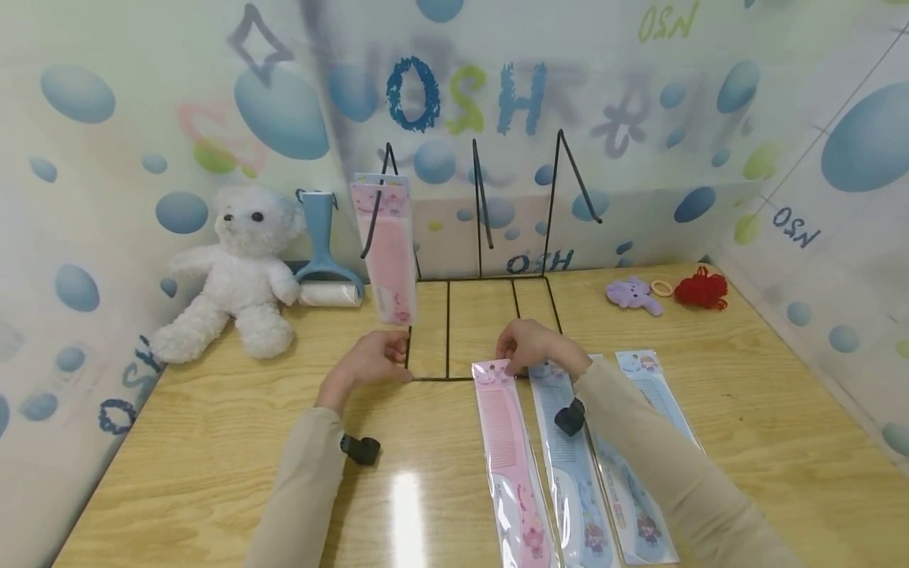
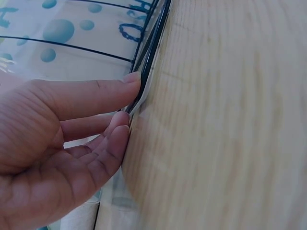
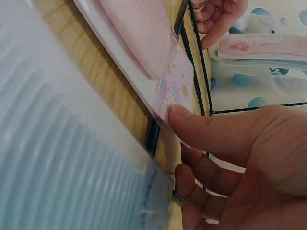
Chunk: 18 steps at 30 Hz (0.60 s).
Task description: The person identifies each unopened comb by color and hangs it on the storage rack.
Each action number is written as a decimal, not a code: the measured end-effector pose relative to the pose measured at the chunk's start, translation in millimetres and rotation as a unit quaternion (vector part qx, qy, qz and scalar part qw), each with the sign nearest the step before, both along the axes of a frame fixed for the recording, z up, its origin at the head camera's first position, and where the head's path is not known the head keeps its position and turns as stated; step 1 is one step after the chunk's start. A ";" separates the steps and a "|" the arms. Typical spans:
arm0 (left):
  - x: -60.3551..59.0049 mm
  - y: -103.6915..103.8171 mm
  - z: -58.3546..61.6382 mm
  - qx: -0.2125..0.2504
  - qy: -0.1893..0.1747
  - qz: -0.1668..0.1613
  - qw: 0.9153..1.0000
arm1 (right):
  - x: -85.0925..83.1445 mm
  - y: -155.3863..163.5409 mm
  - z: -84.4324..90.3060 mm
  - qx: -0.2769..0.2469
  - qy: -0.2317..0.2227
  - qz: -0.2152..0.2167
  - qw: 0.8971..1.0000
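A black wire display rack (image 1: 448,331) stands on the wooden table (image 1: 213,442), and a pink comb package (image 1: 389,252) hangs from its left hook. My left hand (image 1: 387,359) rests with fairly straight fingers (image 2: 108,91) against the front left corner of the rack's base wire (image 2: 151,52). My right hand (image 1: 521,355) pinches the top header of a second pink comb package (image 1: 506,450) lying flat on the table, with the thumb (image 3: 192,122) on its edge (image 3: 144,48). Two blue comb packages (image 1: 571,465) lie beside it, and one shows close (image 3: 62,158) in the right wrist view.
A white teddy bear (image 1: 237,276) and a blue lint roller (image 1: 327,268) sit at the back left. A purple elephant toy (image 1: 632,294), a yellow ring (image 1: 662,287) and a red knot (image 1: 701,289) lie at the back right. Bubble-printed walls enclose the table on three sides.
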State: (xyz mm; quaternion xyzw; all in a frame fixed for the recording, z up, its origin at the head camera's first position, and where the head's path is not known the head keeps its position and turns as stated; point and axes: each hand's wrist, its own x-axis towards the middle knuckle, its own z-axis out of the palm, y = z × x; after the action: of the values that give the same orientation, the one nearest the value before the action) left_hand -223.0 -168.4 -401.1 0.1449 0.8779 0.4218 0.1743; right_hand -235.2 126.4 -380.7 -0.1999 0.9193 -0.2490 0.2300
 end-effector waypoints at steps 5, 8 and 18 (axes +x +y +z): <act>-0.8 -0.2 0.1 -0.007 0.008 -0.002 1.000 | 2.6 3.9 3.7 -0.015 0.014 -0.009 1.000; -0.5 -0.1 0.6 -0.009 0.006 -0.001 1.000 | 4.3 8.7 5.5 -0.041 0.027 -0.007 0.999; 0.0 0.4 1.5 -0.008 0.007 -0.003 1.000 | 18.0 21.0 18.8 -0.182 0.003 -0.035 0.983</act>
State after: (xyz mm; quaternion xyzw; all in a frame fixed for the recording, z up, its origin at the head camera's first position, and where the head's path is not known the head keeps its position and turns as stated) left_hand -223.0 -168.0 -399.7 0.1494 0.8821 0.4129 0.1708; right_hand -217.3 147.3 -361.9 -0.2068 0.8659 -0.4191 0.1782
